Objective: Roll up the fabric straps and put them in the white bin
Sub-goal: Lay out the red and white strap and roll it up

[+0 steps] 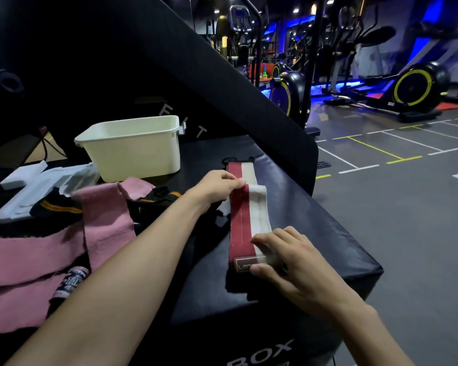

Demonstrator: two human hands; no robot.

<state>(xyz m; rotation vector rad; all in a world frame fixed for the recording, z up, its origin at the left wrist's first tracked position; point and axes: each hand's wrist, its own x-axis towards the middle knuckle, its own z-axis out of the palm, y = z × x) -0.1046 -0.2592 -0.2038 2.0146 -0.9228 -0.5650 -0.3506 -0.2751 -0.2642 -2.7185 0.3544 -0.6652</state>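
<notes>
A red and white fabric strap (245,220) lies lengthwise on the black padded box (315,220), folded back over itself at its far part. My left hand (217,187) pinches the fold's left edge between thumb and fingers. At the near end, which carries a label, my right hand (283,256) presses the strap down with its fingers. The white bin (132,146) stands upright behind the strap, to the left; from here I see nothing inside it.
Pink fabric straps (64,249) lie spread out at the left, over black straps with orange stripes (61,207). White foam pieces (37,186) sit beside the bin. A black slanted pad (196,75) rises behind. The box's edge drops to the gym floor (394,207) on the right.
</notes>
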